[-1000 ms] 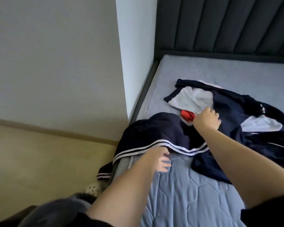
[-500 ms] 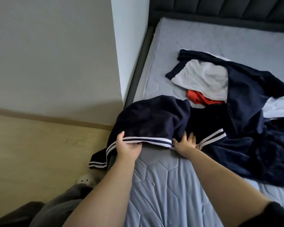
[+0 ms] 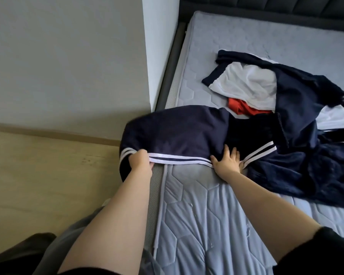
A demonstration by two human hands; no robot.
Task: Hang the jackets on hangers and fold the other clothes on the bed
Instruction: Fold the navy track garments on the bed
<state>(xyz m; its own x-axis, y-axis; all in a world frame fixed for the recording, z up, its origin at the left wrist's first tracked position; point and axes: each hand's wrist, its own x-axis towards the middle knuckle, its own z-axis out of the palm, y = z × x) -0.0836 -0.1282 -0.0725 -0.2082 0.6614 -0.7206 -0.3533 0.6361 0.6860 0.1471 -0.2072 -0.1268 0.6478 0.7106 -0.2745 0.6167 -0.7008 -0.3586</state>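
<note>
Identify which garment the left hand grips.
The navy striped-hem garment at the mattress edge; the white piece and red piece lie untouched farther back.

In the upper left of your frame you see a plain grey wall [image 3: 58, 56], evenly lit. To its right, at upper centre, a white wall corner [image 3: 160, 46] juts forward, its face brighter than the grey. A pale skirting strip [image 3: 48, 132] runs along the foot of the grey wall, slanting down toward the right. Below it, at centre left, lies a light wooden floor [image 3: 38, 185] with faint grain. In the lower left corner you get grey fabric [image 3: 52, 251] and, touching it on the left, a dark shape [image 3: 18, 249] too blurred to identify.
</note>
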